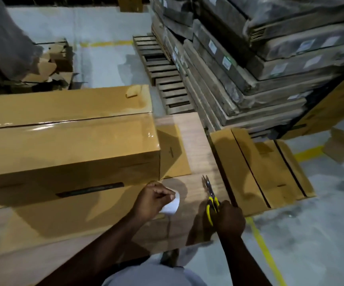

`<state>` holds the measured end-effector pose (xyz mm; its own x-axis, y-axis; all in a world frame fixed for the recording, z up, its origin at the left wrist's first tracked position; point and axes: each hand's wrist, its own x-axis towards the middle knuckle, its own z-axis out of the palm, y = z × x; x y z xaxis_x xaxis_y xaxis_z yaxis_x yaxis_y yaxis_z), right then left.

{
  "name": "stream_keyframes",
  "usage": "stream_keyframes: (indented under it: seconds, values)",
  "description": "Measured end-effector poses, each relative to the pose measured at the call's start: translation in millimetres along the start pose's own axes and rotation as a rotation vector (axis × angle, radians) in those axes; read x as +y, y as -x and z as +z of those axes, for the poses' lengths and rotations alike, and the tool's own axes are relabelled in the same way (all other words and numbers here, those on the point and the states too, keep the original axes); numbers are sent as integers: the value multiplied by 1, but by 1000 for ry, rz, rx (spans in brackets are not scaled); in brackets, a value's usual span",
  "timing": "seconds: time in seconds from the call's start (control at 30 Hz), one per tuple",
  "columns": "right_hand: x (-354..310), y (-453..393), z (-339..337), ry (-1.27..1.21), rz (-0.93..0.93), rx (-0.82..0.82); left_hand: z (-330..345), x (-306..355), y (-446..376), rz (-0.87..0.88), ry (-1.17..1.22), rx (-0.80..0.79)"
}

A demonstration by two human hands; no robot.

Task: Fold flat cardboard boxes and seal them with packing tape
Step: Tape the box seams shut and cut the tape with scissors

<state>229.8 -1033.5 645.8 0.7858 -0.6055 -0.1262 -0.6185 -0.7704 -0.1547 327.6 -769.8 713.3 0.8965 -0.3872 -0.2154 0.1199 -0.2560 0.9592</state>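
Long taped cardboard box [68, 149] lies on the wooden surface [200, 145], left of the scissors. Left hand [152, 200], at the box's near right corner, pinches a white strip [172, 204] in curled fingers. Right hand [230, 218] grips yellow-handled scissors [210, 198], blades parted. Flat cardboard [257, 168] lies right of the scissors

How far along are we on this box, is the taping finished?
Mostly done: the long box is folded and glossy tape covers its top seam. In hand: left hand pinches a loose tape piece, right hand grips scissors. Left: the flat cardboard remains unfolded.
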Motion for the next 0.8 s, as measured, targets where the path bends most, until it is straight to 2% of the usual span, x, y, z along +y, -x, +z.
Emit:
stream_keyframes:
  seconds: [0.1, 0.13, 0.2, 0.23, 0.27, 0.3, 0.37, 0.5, 0.67, 0.73, 0.8]
  values:
    - [0, -12, 4, -38, -95, -73, 13, 5, -16, 37, -106, 84]
    - [0, -15, 4, -57, -132, -19, 18, 10, -19, 36, -112, 84]
    - [-9, -14, -10, -287, -215, 136, 30, 18, -24, -9, -32, 88]
    - [-20, -9, -24, -498, -273, 125, 38, 22, -26, -81, 85, 93]
    - [-33, -4, -36, -693, -348, 44, 46, 28, -27, -186, 245, 105]
    - [-45, 2, -45, -851, -419, -106, 53, 34, -28, -294, 388, 119]
    - [-56, 12, -49, -1022, -429, -325, 66, 39, -31, -417, 529, 128]
    - [-38, 18, -38, -1151, -297, -385, 69, 42, -38, -450, 434, 58]
    - [-24, 19, -31, -1103, -289, -434, 48, 25, -56, -530, 256, -257]
    - [-21, 20, -27, -1050, -284, -413, 47, 20, -62, -480, 119, -288]
    - [-21, 21, -19, -998, -249, -349, 54, 14, -68, -411, 65, -245]
